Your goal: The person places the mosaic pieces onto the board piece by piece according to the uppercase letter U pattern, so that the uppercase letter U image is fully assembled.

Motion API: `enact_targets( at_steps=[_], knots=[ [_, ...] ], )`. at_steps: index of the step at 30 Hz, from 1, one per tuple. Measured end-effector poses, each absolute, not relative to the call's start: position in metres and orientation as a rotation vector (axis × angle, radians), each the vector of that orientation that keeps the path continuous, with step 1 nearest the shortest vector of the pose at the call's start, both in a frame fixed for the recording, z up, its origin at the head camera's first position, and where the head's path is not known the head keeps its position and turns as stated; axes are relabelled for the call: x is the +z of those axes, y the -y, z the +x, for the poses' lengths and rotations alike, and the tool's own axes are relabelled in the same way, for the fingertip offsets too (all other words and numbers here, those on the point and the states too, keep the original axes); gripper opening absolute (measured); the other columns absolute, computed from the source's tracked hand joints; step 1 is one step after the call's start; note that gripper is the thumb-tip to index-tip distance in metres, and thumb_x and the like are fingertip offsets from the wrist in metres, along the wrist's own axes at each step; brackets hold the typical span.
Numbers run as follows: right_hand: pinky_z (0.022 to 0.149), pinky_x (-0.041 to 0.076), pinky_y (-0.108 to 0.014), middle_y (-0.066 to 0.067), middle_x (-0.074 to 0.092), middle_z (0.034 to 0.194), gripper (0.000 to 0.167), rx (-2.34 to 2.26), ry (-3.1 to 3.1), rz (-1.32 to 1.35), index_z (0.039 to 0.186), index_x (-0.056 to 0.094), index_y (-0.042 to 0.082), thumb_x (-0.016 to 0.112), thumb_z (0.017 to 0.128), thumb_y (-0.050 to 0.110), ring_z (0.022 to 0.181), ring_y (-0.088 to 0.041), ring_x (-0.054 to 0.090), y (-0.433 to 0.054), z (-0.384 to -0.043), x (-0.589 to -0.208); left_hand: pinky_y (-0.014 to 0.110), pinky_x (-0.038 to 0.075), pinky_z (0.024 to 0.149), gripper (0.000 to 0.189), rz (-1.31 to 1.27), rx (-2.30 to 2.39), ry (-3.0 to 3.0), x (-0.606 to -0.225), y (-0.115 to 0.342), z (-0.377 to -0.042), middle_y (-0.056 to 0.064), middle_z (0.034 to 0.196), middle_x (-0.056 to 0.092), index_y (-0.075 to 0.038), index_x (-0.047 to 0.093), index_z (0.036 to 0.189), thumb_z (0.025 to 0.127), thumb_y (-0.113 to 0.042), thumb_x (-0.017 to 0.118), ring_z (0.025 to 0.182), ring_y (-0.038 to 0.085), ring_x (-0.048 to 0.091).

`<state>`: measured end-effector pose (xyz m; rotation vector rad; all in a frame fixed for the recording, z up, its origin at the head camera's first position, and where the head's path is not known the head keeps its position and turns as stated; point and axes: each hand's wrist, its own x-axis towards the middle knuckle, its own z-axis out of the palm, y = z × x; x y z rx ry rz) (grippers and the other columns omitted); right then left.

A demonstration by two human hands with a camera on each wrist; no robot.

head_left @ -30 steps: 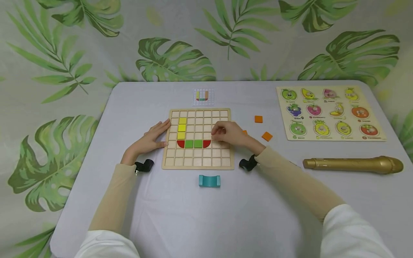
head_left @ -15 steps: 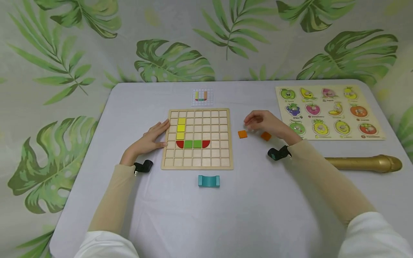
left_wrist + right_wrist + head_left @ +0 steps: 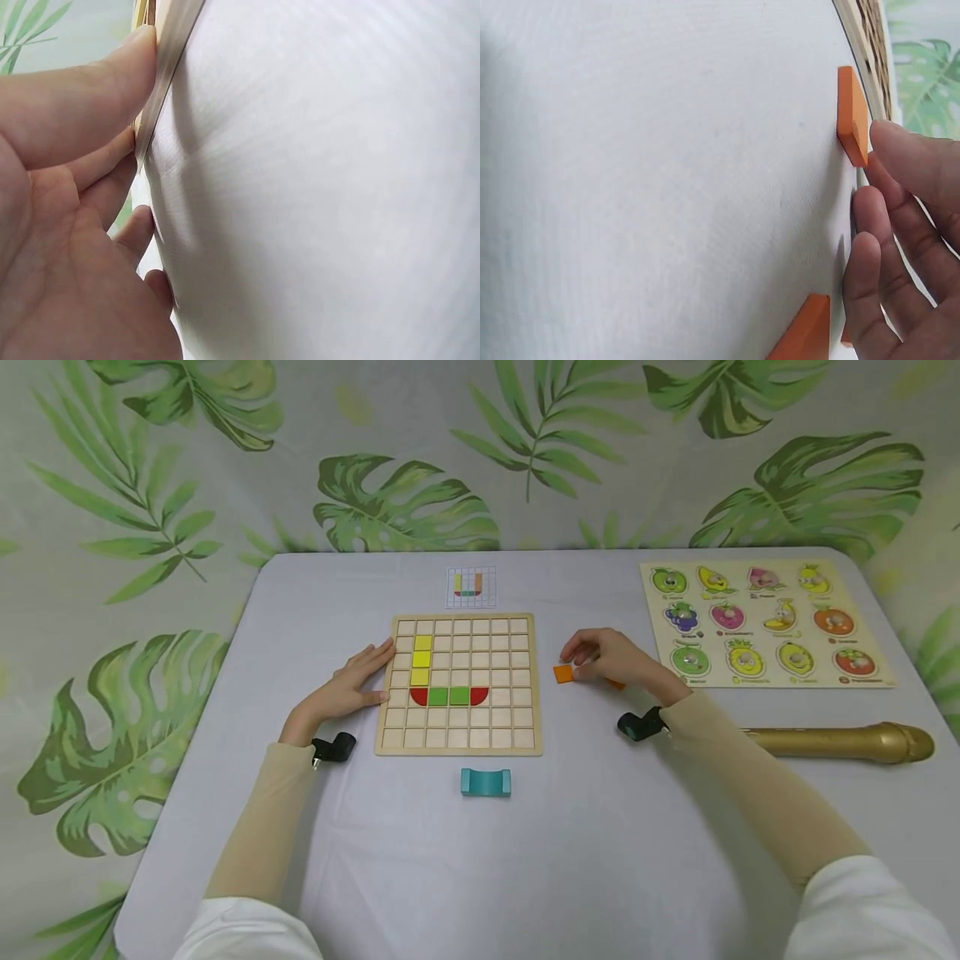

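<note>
A wooden grid board (image 3: 513,739) lies mid-table. On it, yellow square tiles (image 3: 422,658) form a column above a row of green tiles (image 3: 447,696) with a red quarter-round tile (image 3: 478,696) at each end. My left hand (image 3: 341,687) rests against the board's left edge; in the left wrist view the thumb (image 3: 112,97) touches that edge. Right of the board, my right hand (image 3: 611,657) is low over the table, thumb and fingertips beside an orange square tile (image 3: 562,674) and apart from each other. Another orange tile (image 3: 810,330) lies under the hand; a third (image 3: 846,335) is mostly hidden behind the fingers.
A small pattern card (image 3: 471,587) lies behind the board. A teal block with a curved hollow (image 3: 486,782) sits in front. To the right are a fruit puzzle board (image 3: 768,622) and a gold rod-like object (image 3: 840,742), partly covered by the right sleeve.
My right hand has left the board's right side for the orange tiles, then come slightly lower and left to the nearest one. My left hand has stayed at the board's edge.
</note>
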<state>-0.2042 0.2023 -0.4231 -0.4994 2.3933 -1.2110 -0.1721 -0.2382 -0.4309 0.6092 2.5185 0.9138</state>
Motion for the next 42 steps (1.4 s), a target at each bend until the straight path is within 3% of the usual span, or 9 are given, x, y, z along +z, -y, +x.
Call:
enact_targets(
  at_steps=[9,22,28,42],
  knots=[
    [0.071,0.042,-0.031,-0.011,0.06,0.085,0.02,-1.099,-2.515,-0.531,0.094,0.065,-0.001,0.069,0.076,-0.01,0.08,-0.024,0.052,-0.189,-0.2,-0.423,0.071,-0.002,0.101,0.074,0.616,0.917,-2.519,-0.432,0.239,-0.172,0.012,0.16,0.005,-0.002,0.017,0.152,0.094,-0.019,0.06,0.144,0.035,-0.004],
    [0.076,0.043,-0.033,-0.012,0.062,0.091,0.015,-1.171,-2.44,-0.5,0.092,0.065,0.0,0.064,0.079,-0.007,0.081,-0.024,0.054,-0.176,-0.203,-0.416,0.071,-0.001,0.1,0.074,0.621,0.91,-2.53,-0.433,0.239,-0.171,0.012,0.159,0.006,-0.002,0.018,0.152,0.094,-0.018,0.06,0.144,0.036,-0.003],
    [0.073,0.041,-0.029,-0.013,0.062,0.094,0.015,-1.316,-2.322,-0.51,0.096,0.064,-0.002,0.065,0.081,-0.003,0.081,-0.023,0.051,-0.148,-0.205,-0.41,0.071,-0.001,0.1,0.073,0.626,0.912,-2.53,-0.433,0.239,-0.17,0.012,0.159,0.006,-0.002,0.018,0.152,0.094,-0.018,0.06,0.144,0.036,-0.003],
    [0.071,0.042,-0.029,-0.006,0.062,0.079,0.009,-1.171,-2.434,-0.635,0.088,0.068,0.003,0.064,0.081,-0.002,0.075,-0.019,0.054,-0.08,-0.206,-0.418,0.071,-0.002,0.101,0.075,0.632,0.922,-2.532,-0.435,0.24,-0.171,0.01,0.16,0.005,-0.004,0.017,0.153,0.094,-0.018,0.061,0.144,0.034,-0.004]
  ],
)
